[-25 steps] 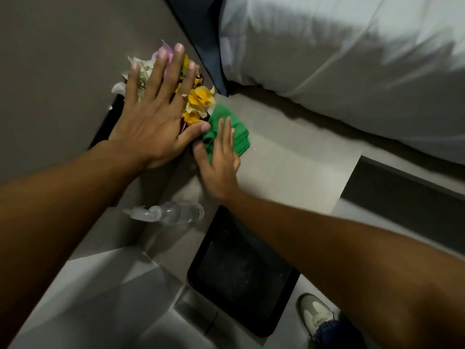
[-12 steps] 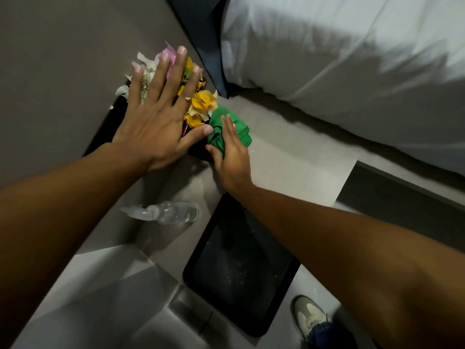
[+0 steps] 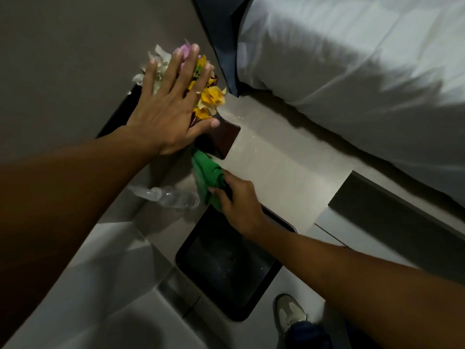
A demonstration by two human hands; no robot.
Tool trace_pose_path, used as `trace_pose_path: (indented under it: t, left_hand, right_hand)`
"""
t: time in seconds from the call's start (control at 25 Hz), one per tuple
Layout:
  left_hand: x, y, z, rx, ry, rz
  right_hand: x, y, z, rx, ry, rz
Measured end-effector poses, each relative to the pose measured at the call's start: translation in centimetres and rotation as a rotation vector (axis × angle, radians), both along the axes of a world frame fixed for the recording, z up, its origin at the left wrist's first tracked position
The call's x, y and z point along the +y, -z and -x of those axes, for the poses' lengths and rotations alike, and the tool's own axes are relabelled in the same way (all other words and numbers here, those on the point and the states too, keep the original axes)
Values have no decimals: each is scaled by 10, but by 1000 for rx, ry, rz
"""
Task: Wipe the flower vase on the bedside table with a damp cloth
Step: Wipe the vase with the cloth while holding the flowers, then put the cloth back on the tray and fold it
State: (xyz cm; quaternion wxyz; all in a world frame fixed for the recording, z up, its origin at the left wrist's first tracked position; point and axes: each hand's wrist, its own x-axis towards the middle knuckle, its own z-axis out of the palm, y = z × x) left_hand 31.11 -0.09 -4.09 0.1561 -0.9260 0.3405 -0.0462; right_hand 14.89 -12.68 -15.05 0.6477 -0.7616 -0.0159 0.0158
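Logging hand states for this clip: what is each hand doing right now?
Left hand: open, fingers spread flat on the flowers above the vase.
Right hand: closed, gripping the green cloth.

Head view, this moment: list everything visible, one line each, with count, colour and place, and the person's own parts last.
dark reddish-brown flower vase: one, on the bedside table, below the left hand
mixed flowers: one bunch, yellow, white and pink, in the vase, under the left hand
green cloth: one, bunched, by the vase's lower side
clear plastic spray bottle: one, lying on the table
pale grey bedside table: one, centre
black rounded tray: one, on the table's near part
white pillow: one, upper right
grey-and-white shoe: one, bottom edge
left hand: flat, fingers spread over the flowers
right hand: gripping the cloth
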Motion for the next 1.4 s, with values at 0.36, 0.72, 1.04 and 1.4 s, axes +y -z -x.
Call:
trace_pose_path:
  t: [0.36,0.72,1.04,1.4]
  left_hand:
    - [2,-1,12,-5,-102,30]
    - [-22,-34,55,-49,-252,151]
    - [-8,-1,244,12,-624,701]
    - [-16,113,374,488,-1115,611]
  right_hand:
    - [-30,7,98,-339,-743,360]
    - [-7,33,133,-342,-1181,1019]
    - [-3,-7,99,-5,-1298,911]
    - [-16,4,82,275,-1197,552]
